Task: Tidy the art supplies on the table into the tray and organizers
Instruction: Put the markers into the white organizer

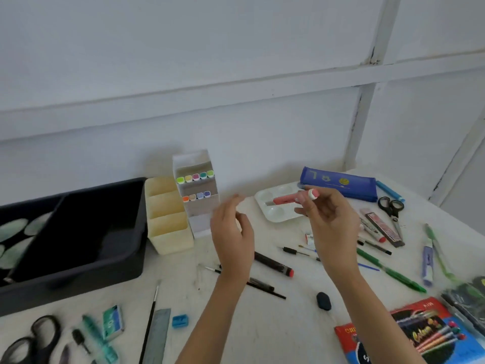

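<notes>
Your right fingers (308, 206) are pinching the pink marker (284, 200) close to its white-capped end. That end is poking up just above them, while the pink barrel is pointing away to their left. Your right hand (330, 222) is holding it in the air over the white palette (273, 215). Your left fingers (225, 214) are hanging loosely spread, gripping nothing, apart from the marker and raised above the tabletop (236, 324). Just left of those fingers the marker organizer (199, 206) is standing, then the cream organizer (170, 232), and farther left the dark tray (78, 274).
</notes>
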`<state>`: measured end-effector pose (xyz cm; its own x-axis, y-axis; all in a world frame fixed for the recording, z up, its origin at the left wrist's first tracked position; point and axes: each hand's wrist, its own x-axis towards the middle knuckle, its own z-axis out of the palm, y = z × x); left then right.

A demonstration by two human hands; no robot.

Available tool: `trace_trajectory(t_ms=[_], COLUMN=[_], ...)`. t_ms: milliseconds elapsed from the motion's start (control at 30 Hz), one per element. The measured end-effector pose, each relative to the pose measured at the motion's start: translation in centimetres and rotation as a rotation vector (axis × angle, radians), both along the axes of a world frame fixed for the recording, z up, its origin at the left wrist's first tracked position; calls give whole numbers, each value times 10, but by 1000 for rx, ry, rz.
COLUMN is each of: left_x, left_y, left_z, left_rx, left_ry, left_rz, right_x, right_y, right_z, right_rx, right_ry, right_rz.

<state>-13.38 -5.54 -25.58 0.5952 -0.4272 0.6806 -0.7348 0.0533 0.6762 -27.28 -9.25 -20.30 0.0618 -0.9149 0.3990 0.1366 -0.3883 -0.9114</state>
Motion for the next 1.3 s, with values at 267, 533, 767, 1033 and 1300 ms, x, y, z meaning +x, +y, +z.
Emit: trace_trajectory(t_ms=[267,533,767,1033,1300], left_x=[114,157,144,153,154], left_y=[17,-5,1,-5,-7], left_z=[62,65,59,46,44], left_rx=[-57,308,192,221,220], left_ry=[260,373,321,222,197], left_rz=[20,-270,-299,-249,-213], right_x=[50,87,113,148,165], right_y=[13,9,-12,-35,-39], right_z=[-5,-14,-27,-26,-21], right_rx=[-13,-77,-302,-427,-431], right_ry=[21,95,406,749,1109], right_rz=[146,204,181,213,148])
